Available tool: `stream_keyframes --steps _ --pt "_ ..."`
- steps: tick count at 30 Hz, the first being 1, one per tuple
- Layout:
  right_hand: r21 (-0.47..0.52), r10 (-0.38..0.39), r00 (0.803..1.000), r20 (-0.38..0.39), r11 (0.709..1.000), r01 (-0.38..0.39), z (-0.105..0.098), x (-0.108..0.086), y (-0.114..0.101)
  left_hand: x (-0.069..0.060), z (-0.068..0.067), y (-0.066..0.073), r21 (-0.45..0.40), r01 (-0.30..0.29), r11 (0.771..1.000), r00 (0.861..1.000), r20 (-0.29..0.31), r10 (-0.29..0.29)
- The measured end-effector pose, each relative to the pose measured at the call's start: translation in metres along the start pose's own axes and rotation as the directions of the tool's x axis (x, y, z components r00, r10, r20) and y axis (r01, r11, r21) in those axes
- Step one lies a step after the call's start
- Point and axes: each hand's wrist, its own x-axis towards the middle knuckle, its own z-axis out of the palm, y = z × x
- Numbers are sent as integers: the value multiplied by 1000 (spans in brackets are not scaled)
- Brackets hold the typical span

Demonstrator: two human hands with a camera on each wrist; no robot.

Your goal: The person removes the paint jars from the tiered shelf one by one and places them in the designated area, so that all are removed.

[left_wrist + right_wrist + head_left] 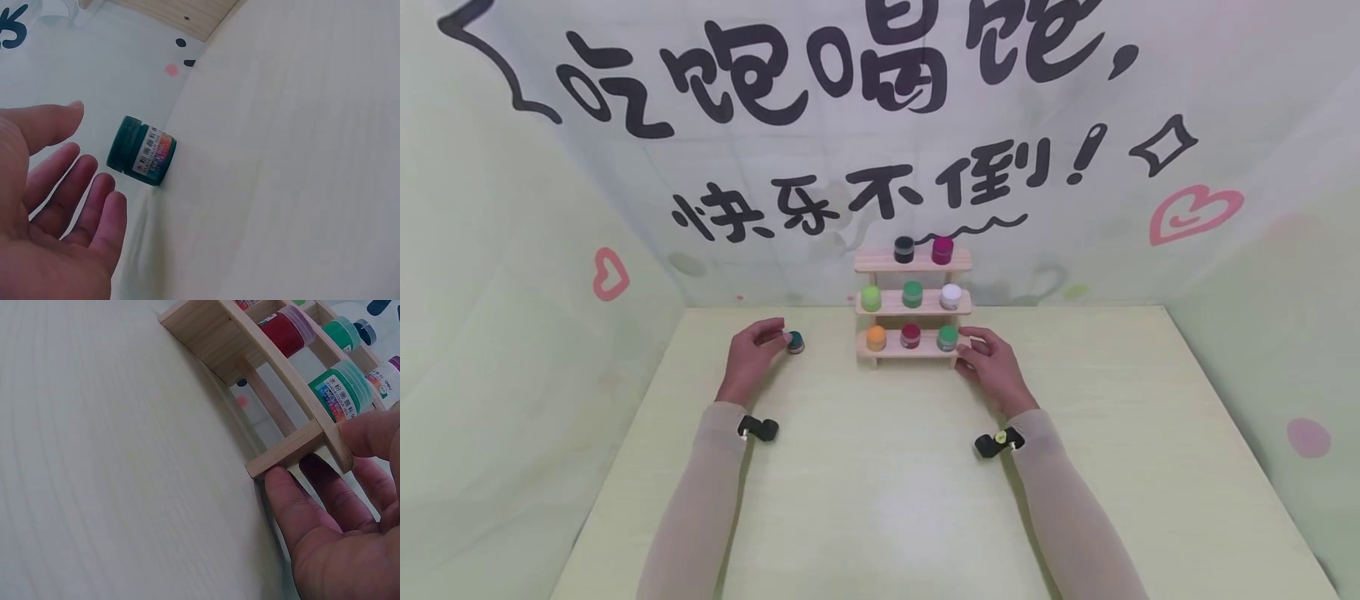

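Observation:
A small dark-teal paint jar stands on the table left of a three-tier wooden rack. Beside that jar is my left hand; in the left wrist view its fingers are spread and loosely bent, apart from the jar. My right hand grips the right end of the rack's bottom tier. The right wrist view shows the thumb at the shelf end and fingertips against the wooden foot. Closest to it on that shelf is a green jar with a clear lid.
More paint jars fill the rack: dark red and orange below, lime, green and white midway, black and magenta on top. A printed cloth hangs behind the pale table.

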Motion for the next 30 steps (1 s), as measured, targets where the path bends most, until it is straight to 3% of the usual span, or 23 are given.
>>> stream_keyframes --steps 13,24,30 --pt "5 8 1000 -10 1000 -8 1 -3 -4 4 12 41 -9 -100 995 994 -36 99" --pt "2 10 1000 -8 1000 -10 2 -2 -2 14 36 80 -23 -188 982 982 9 188" --pt "6 16 1000 -22 1000 -16 2 -3 -3 22 54 106 -16 -259 966 965 29 259"
